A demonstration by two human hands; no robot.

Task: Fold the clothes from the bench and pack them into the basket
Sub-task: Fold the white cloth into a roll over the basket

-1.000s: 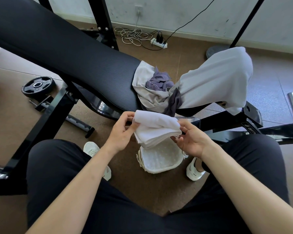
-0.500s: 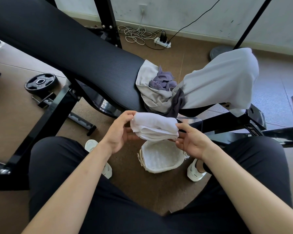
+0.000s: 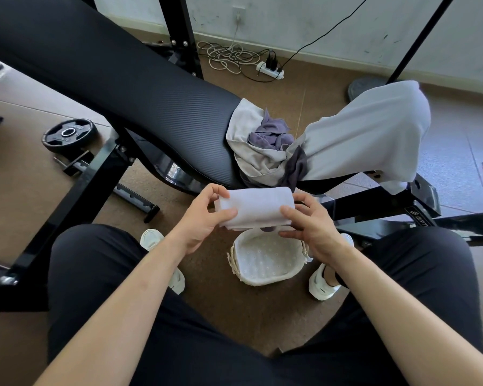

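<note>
Between the person's knees, on the brown floor (image 3: 25,190), sits a pale lined basket (image 3: 265,260) with nothing in it, a white shoe (image 3: 322,285) at its right and another (image 3: 162,254) off to its left. Just above the basket, both hands hold a folded white cloth (image 3: 258,208) in the air: the left hand (image 3: 200,218) has its grip closed on the cloth's left end, thumb on top and fingers curled behind, and the right hand (image 3: 308,221) has its grip closed on the right end. Beyond them, the black padded tabletop (image 3: 109,87) slopes across the view, and at its lower end lies a heap of unfolded clothes: a large light grey garment (image 3: 365,143), a purple piece (image 3: 268,133) and a dark grey piece (image 3: 296,165) bunched together. Farther left a black weight plate (image 3: 69,133) lies on the floor, and by the far wall a white power strip (image 3: 271,71) with coiled cables.
</note>
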